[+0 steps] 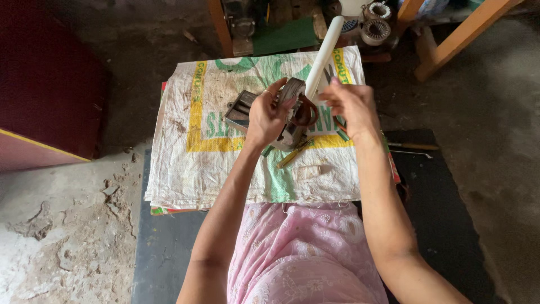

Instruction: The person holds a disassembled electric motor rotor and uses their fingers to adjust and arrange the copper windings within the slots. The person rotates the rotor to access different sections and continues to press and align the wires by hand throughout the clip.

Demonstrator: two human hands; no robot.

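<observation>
My left hand (267, 115) grips a round metal stator core (293, 107) held on edge above a low work surface covered by a white woven sack (191, 163). A loop of brown copper winding (306, 115) sits in the core's middle. My right hand (346, 104) is at the core's right side, fingers pinched on the winding. A long white tube (324, 53) slants up and away from behind the core. A yellow-handled tool (293, 153) and a pale wooden peg (315, 170) lie on the sack just below my hands.
A dark metal block (239, 110) lies on the sack left of my hand. More wound stator parts (375, 28) sit at the far edge. Orange wooden legs (455, 36) stand at the upper right. A thin tool (413, 146) rests on a black mat (439, 225).
</observation>
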